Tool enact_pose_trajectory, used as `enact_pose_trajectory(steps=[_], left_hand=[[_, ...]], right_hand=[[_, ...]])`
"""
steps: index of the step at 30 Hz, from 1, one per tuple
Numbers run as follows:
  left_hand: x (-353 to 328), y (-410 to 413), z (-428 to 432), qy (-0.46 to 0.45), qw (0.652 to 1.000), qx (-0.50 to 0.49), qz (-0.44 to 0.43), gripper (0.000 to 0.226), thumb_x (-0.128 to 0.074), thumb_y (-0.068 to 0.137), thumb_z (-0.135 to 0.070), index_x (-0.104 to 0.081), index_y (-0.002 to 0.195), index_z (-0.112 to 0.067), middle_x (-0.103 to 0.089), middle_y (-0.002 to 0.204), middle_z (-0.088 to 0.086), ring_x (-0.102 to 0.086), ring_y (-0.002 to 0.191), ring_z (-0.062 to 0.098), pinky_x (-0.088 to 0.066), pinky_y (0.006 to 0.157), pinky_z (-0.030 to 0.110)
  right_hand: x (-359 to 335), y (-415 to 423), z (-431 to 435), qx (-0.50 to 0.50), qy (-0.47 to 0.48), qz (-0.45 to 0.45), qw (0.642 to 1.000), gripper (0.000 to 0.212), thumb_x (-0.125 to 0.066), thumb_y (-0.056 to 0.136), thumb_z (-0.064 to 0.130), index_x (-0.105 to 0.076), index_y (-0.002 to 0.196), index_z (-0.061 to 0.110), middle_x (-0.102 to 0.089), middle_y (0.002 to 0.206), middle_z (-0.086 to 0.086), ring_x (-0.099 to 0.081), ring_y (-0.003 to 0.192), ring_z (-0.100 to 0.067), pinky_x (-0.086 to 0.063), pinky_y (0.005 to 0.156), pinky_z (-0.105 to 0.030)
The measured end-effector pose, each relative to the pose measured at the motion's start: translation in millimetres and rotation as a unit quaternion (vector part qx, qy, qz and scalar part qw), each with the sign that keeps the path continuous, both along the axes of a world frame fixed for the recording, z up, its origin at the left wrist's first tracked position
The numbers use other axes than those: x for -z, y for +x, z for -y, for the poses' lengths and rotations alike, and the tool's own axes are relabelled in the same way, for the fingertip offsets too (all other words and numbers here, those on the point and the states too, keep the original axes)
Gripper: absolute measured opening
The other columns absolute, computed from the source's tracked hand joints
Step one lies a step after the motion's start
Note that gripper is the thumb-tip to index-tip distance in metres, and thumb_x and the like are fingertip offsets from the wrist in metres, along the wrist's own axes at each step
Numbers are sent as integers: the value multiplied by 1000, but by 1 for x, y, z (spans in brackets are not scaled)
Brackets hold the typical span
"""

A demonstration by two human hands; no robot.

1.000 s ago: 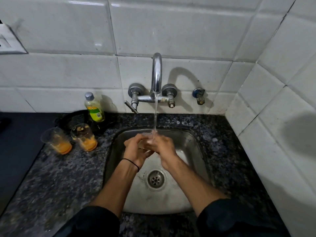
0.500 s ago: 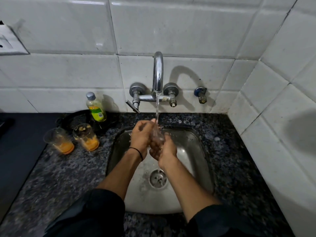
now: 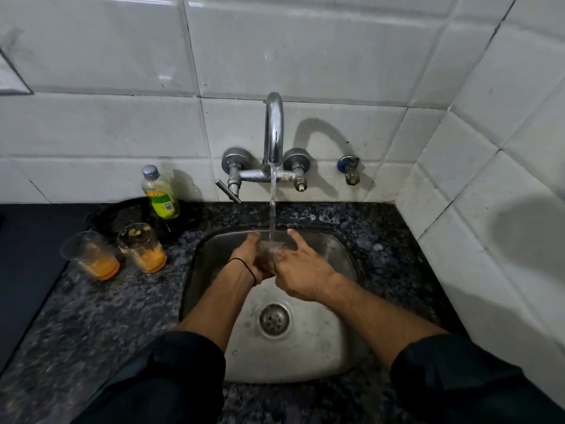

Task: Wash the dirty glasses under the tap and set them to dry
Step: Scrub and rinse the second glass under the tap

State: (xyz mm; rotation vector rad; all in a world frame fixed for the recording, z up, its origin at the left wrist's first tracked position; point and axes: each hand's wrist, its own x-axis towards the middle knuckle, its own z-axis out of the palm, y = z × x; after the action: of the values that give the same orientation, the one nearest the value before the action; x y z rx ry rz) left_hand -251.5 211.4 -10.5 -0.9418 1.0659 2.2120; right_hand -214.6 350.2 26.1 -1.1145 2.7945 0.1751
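Two bare forearms are seen, each covered above by a dark, nearly black sleeve (image 3: 171, 371) that is pushed up toward the elbow and bunched in soft folds. A thin black band (image 3: 244, 266) is worn around the wrist of the left hand (image 3: 252, 255). No ring or watch is seen on the right hand (image 3: 301, 275).

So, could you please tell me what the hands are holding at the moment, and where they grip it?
A clear glass under the tap's stream: the left hand wraps its side, and the right hand is at its other side.
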Motion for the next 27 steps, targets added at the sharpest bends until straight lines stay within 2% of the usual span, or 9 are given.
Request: enact_pose_trajectory(steps=[3,6,12,15,19,22,23,25,27], left_hand=[[-13,9,-3,48,998,-39,-33,35,-48,99,-37,-65,98,-7,-72,79,12,-69,70,22,-55,54,32],[-17,25,-1,-23,993,-10,-116,30,-45,101,-31,-65,90,-12,-70,63,4,-65,51,14,-57,51,26],[-40,46,31,-26,944,270,-186,31,-64,91,-40,-68,110,-16,-70,96,11,-65,75,19,-55,54,26],[-45,49,33,-24,933,295,-205,26,-65,83,-21,-63,106,-10,-67,89,12,-62,67,18,-51,51,25],[-38,55,12,-311,855,319,-266,44,-75,74,-13,-56,113,-8,-67,88,10,-64,66,19,-52,56,31],[-16,72,-2,-621,664,251,-331,61,-73,81,-30,-45,134,-18,-65,118,3,-66,98,23,-47,71,30],[-8,78,-4,-648,641,209,-355,63,-70,82,-34,-42,137,-19,-61,123,0,-64,103,22,-46,74,30],[0,84,-6,-611,677,155,-380,63,-70,78,-37,-43,132,-21,-62,117,-1,-65,96,19,-51,73,33],[-5,80,1,-440,820,151,-334,56,-75,75,-27,-47,122,-19,-70,100,4,-67,77,18,-56,64,36]], right_hand=[[0,1,10,123,-261,100,952,31,-52,84,16,-73,105,22,-73,108,1,-64,109,-18,-30,117,-42],[-5,4,20,288,-515,276,759,32,-59,68,6,-82,89,16,-79,89,-2,-74,87,-19,-60,86,-42],[-18,-7,12,308,-619,294,660,12,-48,47,10,-59,48,8,-62,60,-14,-53,55,-24,-41,53,-29],[-16,-7,20,338,-631,315,623,19,-48,73,16,-55,58,6,-62,63,-8,-51,55,-20,-38,49,-26],[-19,-5,40,453,-456,132,754,41,-54,97,43,-67,70,15,-57,58,4,-51,50,-11,-35,49,-24],[-16,-6,57,463,-322,47,824,36,-52,97,41,-70,83,13,-60,69,-2,-57,65,-20,-47,60,-29],[-14,-7,63,453,-311,31,835,35,-51,97,38,-71,83,12,-64,72,-4,-61,69,-22,-51,64,-31],[-16,-8,69,433,-308,24,847,33,-52,97,34,-73,83,13,-67,74,-5,-63,70,-22,-50,63,-29],[-13,-10,64,382,-370,86,843,31,-59,93,30,-71,69,15,-63,62,-3,-58,58,-17,-48,59,-28]])
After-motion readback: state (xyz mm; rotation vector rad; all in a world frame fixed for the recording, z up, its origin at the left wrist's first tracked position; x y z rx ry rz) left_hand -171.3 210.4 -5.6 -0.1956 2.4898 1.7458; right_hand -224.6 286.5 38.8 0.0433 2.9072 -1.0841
